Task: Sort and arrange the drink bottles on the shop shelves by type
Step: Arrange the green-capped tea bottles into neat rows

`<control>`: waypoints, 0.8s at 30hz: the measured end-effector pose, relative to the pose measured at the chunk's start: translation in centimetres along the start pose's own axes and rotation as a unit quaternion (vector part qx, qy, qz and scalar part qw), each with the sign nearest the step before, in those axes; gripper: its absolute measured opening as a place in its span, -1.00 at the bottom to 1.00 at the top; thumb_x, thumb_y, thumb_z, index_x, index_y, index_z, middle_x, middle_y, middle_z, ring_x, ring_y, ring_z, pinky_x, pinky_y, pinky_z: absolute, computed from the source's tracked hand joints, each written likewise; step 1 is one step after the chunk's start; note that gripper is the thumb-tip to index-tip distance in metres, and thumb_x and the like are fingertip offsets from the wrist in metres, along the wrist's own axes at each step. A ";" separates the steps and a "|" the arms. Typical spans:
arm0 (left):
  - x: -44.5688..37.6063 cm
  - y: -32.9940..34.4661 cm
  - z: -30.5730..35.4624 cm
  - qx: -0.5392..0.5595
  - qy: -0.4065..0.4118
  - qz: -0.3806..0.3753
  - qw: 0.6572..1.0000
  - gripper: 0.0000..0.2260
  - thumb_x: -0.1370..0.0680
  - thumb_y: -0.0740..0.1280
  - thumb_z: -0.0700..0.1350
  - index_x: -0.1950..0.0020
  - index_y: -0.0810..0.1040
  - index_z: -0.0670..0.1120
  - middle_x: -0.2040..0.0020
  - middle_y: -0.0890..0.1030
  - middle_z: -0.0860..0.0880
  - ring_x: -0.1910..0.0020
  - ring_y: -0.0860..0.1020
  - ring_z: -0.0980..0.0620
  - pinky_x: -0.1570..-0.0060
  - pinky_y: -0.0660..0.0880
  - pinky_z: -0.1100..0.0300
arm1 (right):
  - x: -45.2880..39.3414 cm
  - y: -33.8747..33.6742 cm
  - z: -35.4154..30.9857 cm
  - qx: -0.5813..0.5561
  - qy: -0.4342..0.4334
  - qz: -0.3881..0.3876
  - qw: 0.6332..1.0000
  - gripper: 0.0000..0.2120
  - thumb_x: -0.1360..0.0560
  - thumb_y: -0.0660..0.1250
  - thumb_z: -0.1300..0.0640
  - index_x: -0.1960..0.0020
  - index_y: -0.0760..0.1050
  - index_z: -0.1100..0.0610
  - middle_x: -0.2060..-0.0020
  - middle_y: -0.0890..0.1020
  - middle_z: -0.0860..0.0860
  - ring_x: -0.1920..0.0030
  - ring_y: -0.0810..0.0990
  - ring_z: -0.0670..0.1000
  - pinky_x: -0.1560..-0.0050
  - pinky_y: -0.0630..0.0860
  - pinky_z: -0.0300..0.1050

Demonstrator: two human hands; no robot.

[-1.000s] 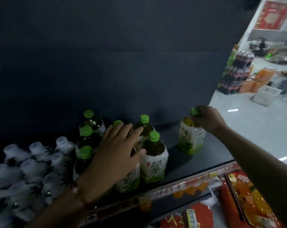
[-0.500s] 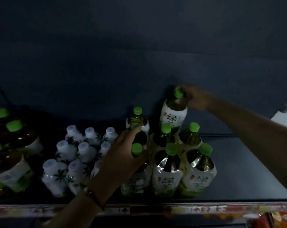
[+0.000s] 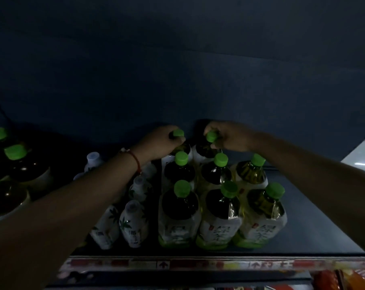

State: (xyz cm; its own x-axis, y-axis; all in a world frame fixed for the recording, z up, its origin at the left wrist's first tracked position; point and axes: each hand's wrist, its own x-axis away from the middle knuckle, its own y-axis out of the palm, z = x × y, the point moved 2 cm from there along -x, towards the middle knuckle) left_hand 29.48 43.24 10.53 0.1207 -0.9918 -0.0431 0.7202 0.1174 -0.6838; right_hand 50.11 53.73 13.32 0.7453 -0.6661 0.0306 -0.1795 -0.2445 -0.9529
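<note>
The fingers of the left hand (image 3: pixel 159 143) are curled shut around the neck of a rear green-tea bottle (image 3: pixel 180 146), just under its green cap. Half a second ago this hand was nearer the front, gripping a bottle in the left column of the tea block; it has since reached to the back row. The fingers of the right hand (image 3: pixel 229 136) are pinched closed on the cap and neck of the second rear bottle (image 3: pixel 204 150), the one that same hand was carrying in from the open right side a second ago and was lowering behind the block half a second ago. Both held bottles now stand upright at the back, side by side, nearly touching.

Just in front of the fingers, toward the shelf edge, the other green-tea bottles (image 3: pixel 220 208) stand in tight rows, with the right column one bottle short at the back. Left of the left hand, under its forearm, sit the white bottles with leaf labels (image 3: pixel 133 221), a separate group. Farther left are larger green-capped bottles (image 3: pixel 16 164), well apart. The shelf (image 3: pixel 315 227) is bare to the right of the right hand.

I judge that the stray tea bottle has joined its kind and both hands are squaring up the back row; the teas look close to sorted.
</note>
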 end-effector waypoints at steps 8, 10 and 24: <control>0.3 0.5 -0.5 0.033 0.050 -0.017 0.998 -0.84 -0.63 0.28 -0.02 -0.13 0.57 -0.05 -0.05 0.66 -0.02 -0.09 0.60 -0.01 -0.11 0.50 0.03 | 0.8 0.7 0.1 -0.084 0.050 0.009 0.995 -0.61 -0.51 0.42 0.12 -0.30 0.46 -0.06 -0.24 0.56 -0.02 0.00 0.50 -0.08 -0.09 0.40 -0.18; 1.4 0.0 0.1 0.045 0.028 -0.028 0.998 -0.65 -0.65 0.23 0.08 -0.42 0.45 0.05 -0.34 0.53 0.06 -0.34 0.48 0.06 -0.24 0.37 0.19 | 1.3 0.4 -0.7 -0.066 0.069 -0.020 0.995 -0.56 -0.56 0.34 -0.02 -0.41 0.37 -0.10 -0.35 0.49 0.00 -0.17 0.50 -0.03 -0.17 0.36 -0.18; 15.3 4.1 0.4 -0.273 0.220 0.001 0.936 -0.10 -0.40 0.52 0.13 -0.60 0.07 0.10 -0.59 0.19 0.03 -0.53 0.12 0.09 -0.36 0.12 0.24 | 15.4 5.4 -6.7 0.074 -0.064 0.001 0.995 -0.17 -0.39 0.46 -0.19 -0.53 0.11 -0.12 -0.46 0.22 -0.16 -0.33 0.40 -0.03 -0.22 0.46 -0.07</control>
State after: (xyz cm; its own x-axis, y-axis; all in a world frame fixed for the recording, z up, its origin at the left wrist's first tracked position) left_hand 34.54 28.61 7.40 -0.2577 -0.9311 -0.2582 0.2481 0.1945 -0.9490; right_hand 56.36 37.46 10.69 0.8223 -0.5690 -0.0002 -0.0907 -0.1308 -0.9873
